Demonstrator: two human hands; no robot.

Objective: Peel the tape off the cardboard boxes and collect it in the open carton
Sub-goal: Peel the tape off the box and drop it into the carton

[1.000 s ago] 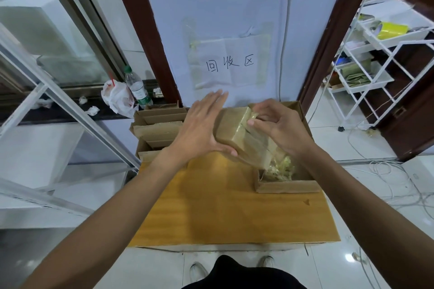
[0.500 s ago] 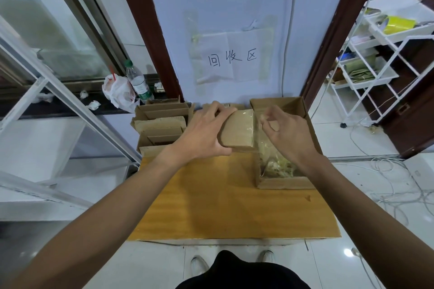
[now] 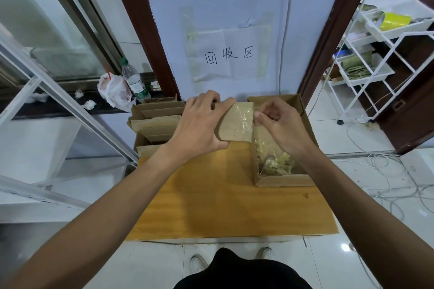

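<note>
Up above the wooden worktop [image 3: 223,206], the left hand [image 3: 199,129] has its grip clamped around a small cardboard box [image 3: 234,124], fingers over the far edge and thumb at the near corner. The right hand [image 3: 279,124] pinches clear tape [image 3: 243,116] at the box's right edge, over the open carton [image 3: 281,179] holding crumpled tape; more boxes [image 3: 157,122] sit left.

A makeshift recycling corner of an office or storeroom: a handwritten paper sign [image 3: 231,55] reading 回收区 is taped to the wall above a small wooden table [image 3: 225,206], with stacked flattened cardboard [image 3: 156,124], white wire shelving [image 3: 375,58] and loose floor cables [image 3: 385,171].
</note>
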